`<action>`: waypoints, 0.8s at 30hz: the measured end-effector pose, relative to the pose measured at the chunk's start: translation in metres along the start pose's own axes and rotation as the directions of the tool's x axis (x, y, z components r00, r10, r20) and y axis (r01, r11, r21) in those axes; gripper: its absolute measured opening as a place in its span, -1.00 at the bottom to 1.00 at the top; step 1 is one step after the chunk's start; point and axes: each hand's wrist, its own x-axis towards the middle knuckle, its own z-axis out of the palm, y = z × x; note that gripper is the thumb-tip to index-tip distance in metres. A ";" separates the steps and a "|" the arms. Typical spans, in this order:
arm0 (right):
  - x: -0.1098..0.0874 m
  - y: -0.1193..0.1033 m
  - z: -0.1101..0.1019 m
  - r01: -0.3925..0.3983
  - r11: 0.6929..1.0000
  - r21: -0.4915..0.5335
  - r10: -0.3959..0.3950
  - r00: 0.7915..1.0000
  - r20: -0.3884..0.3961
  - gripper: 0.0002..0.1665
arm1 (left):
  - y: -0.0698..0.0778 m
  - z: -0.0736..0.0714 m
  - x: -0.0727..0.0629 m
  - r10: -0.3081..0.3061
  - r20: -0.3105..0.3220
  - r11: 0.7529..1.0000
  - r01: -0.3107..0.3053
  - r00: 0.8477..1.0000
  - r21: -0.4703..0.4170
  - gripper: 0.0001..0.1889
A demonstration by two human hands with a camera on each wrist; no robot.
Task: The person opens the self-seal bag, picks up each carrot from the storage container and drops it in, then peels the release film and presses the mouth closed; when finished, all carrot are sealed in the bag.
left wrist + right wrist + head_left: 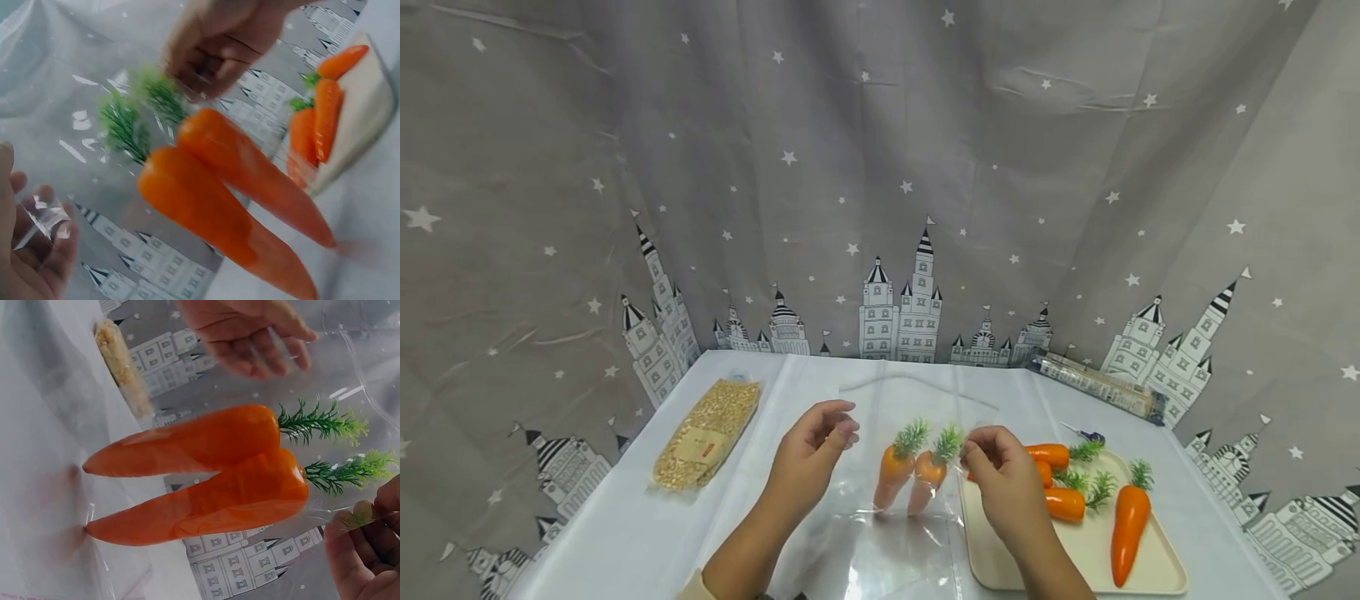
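Two orange toy carrots (893,475) with green tops stand tips down inside a clear plastic bag (898,554). On the bag's right side, my right hand (1000,471) pinches the film near its upper part, fingers curled. My left hand (812,454) is at the bag's left side, thumb apart from the loosely bent fingers. Shiny film lies over those fingertips (53,234) in the left wrist view. The right wrist view shows both carrots (200,440) side by side, between the two hands.
At right, a cream tray (1075,575) holds several more carrots (1130,533). Behind it lie a small dark-handled tool (1088,435) and a long wrapped package (1097,385). A bag of grain (707,433) lies at left on the white-covered table (625,533), before a grey curtain (820,208).
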 end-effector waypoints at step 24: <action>0.020 0.020 -0.006 -0.044 0.992 0.120 0.048 0.999 -0.024 -0.82 | 0.036 0.018 0.019 0.045 -0.212 0.987 -0.077 0.976 -0.144 -0.92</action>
